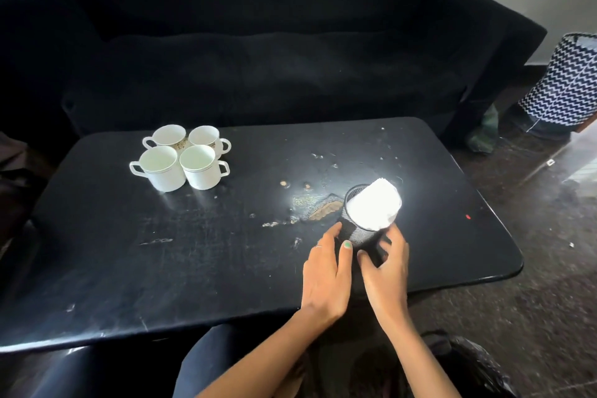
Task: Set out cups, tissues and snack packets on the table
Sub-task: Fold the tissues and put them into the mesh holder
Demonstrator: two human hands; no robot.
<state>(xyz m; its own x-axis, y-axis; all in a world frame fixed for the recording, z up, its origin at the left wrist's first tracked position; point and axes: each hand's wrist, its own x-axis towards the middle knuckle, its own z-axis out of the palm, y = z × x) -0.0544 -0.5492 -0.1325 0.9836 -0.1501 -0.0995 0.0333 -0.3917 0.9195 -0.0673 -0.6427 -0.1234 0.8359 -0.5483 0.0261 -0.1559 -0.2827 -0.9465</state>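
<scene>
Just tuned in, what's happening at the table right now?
A person is setting a black mesh holder stuffed with white tissues on the dark table, right of centre. Both hands are at its base: the left hand touches its left side, the right hand cups the right side. Four white cups already stand clustered at the far left of the table. No snack packets are in view yet.
</scene>
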